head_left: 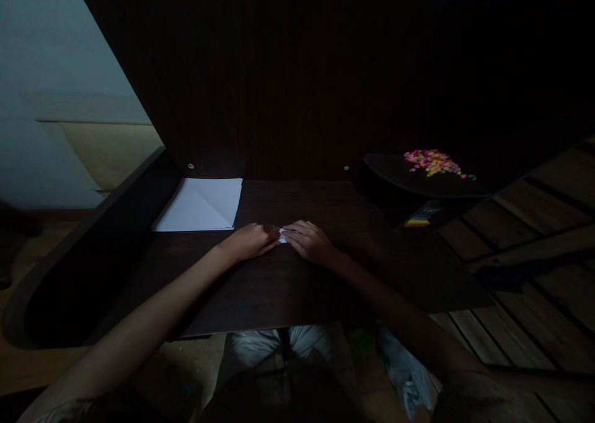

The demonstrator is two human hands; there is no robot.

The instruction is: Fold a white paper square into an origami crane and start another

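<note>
Small white piece of paper (283, 236) lies on the dark brown wooden desktop (288, 293), mostly covered from both sides by the bare left hand (255, 239) and the bare right hand (310, 241). Both hands rest palm down with fingers close together and fingertips touching the paper, though I cannot tell whether either one pinches it. Left of them, near the dark side panel (106, 237), sits a stack of flat white paper sheets (199, 206), while a heap of small multicoloured pieces (432, 162) lies on the dark rounded shelf (393, 174) at right.
</note>
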